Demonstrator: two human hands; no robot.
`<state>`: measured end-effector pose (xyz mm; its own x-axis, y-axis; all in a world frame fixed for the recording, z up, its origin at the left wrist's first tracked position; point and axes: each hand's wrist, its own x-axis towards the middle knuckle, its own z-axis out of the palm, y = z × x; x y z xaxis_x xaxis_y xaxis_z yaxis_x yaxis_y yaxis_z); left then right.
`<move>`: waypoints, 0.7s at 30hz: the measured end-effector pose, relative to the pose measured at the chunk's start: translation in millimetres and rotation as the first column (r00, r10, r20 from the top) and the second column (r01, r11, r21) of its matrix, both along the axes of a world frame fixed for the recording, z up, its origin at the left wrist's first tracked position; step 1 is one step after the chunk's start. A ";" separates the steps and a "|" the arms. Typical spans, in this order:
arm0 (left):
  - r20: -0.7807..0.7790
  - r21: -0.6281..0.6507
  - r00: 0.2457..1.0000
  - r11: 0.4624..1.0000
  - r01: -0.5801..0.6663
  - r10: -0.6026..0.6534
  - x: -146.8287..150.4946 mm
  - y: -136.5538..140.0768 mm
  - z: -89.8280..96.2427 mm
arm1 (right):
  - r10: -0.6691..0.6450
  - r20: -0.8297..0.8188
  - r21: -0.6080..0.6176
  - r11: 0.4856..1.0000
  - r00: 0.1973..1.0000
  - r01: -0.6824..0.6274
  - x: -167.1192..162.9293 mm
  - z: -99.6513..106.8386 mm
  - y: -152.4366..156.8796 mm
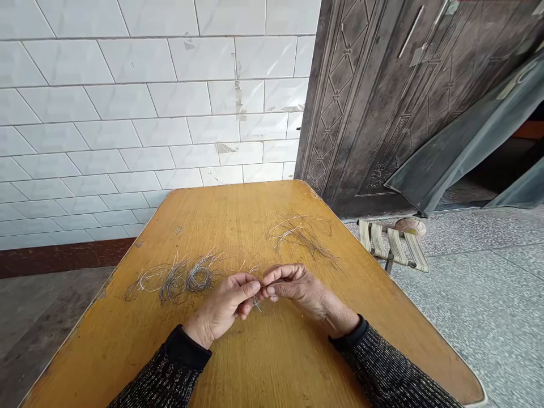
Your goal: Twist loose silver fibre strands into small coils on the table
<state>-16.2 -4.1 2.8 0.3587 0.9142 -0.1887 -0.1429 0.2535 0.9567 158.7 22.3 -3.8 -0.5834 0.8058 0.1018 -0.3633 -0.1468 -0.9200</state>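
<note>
My left hand [232, 300] and my right hand [293, 288] meet above the middle of the wooden table [272, 362]. Both are closed in a pinch, fingertips nearly touching, on thin wires [256, 303] whose ends poke out below and above the fingers. Most of the held wire is hidden by the fingers. Left of my left hand lie coils of thin silvery wire [199, 277], with a looser bundle [172, 281] beside them. Beyond my right hand, a spread of loose dark and shiny wires [300, 235] rests on the tabletop.
White wall tiles [191, 102] rise behind the table's far edge. To the right are a dark patterned door [361, 102] and a hanging grey-green curtain [463, 136]. A folding stool with striped webbing [395, 246] stands on the speckled floor, a ball [410, 226] behind it.
</note>
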 end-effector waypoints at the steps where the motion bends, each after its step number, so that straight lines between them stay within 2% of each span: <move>1: -0.035 0.026 0.999 1.000 0.000 0.001 -0.6 0.5 0.4 | 0.005 0.015 -0.012 1.000 1.000 -0.005 -0.3 0.4 -0.3; 4: -0.125 0.064 0.992 0.998 -0.003 0.011 -2.0 0.4 1.7 | 0.011 0.048 -0.030 1.000 0.999 -0.009 -1.0 1.5 -0.7; 8: -0.194 0.073 0.980 0.996 0.050 -0.035 -2.3 -2.2 4.3 | -0.019 0.084 -0.038 0.999 0.996 0.022 -1.1 0.4 -0.5; 11: -0.258 0.096 0.965 0.993 0.066 -0.040 -1.0 -3.7 5.6 | -0.031 0.125 -0.009 0.999 0.992 0.032 -2.3 -1.3 -0.4; 15: -0.301 0.125 0.953 0.992 0.018 0.021 3.3 -3.9 4.7 | -0.068 0.132 0.041 0.997 0.989 0.064 -5.0 -3.0 0.4; 21: -0.275 0.132 0.951 0.986 -0.105 0.138 10.4 -5.5 2.0 | -0.113 0.122 0.075 0.992 0.986 0.104 -6.7 -9.4 2.4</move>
<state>-5.8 -9.6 4.8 0.1902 0.9689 -0.1582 0.1145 0.1381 0.9838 152.0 24.7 -13.2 -0.5044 0.8588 0.0897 -0.2541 -0.0484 -0.9660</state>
